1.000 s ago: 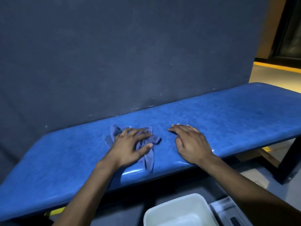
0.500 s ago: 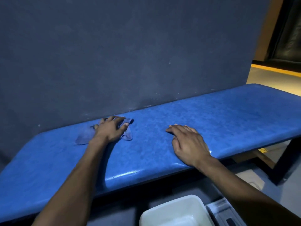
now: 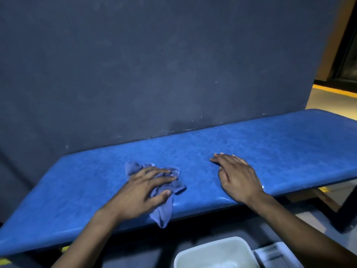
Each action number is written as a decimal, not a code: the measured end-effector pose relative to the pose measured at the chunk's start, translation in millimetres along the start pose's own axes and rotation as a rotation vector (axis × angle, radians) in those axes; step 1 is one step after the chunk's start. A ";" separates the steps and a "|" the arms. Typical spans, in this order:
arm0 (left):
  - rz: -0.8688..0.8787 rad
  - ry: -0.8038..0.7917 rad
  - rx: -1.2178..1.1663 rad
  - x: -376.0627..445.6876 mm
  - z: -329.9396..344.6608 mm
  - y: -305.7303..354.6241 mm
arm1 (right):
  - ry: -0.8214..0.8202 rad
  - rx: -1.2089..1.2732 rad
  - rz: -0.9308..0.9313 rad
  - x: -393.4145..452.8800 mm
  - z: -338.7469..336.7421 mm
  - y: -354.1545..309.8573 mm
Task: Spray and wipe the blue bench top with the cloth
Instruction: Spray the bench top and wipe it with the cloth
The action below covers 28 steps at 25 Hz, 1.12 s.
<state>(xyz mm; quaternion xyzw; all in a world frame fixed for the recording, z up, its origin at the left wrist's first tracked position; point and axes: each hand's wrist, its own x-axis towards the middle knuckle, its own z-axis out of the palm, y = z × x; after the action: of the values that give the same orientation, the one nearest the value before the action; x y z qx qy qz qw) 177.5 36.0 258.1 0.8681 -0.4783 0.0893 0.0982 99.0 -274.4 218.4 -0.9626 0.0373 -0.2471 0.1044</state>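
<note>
The left hand (image 3: 144, 192) presses flat, fingers spread, on the crumpled blue-grey cloth (image 3: 164, 202) lying on the glossy blue padded worktop (image 3: 270, 151), one corner drooping over the near edge (toward 6 o'clock). At 3 o'clock from the cloth, well apart, the right hand (image 3: 238, 179) rests open, palm down, holding nothing. A white plastic tub (image 3: 214, 254) sits below.

I see the left hand (image 3: 144, 188) flat on the cloth (image 3: 164, 207) near the blue bench top's (image 3: 270, 151) front edge; right hand (image 3: 238, 177) flat beside.
</note>
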 end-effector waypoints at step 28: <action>-0.717 0.020 0.027 90.2 17.6 -16.9 | 0.014 0.030 -0.008 1.3 -0.5 2.5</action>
<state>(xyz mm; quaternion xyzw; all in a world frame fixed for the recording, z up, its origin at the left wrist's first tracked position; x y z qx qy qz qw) 240.4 -32.9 262.1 0.9810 -0.1414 0.0638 0.1165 99.9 -277.1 218.9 -0.9593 0.0305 -0.2549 0.1174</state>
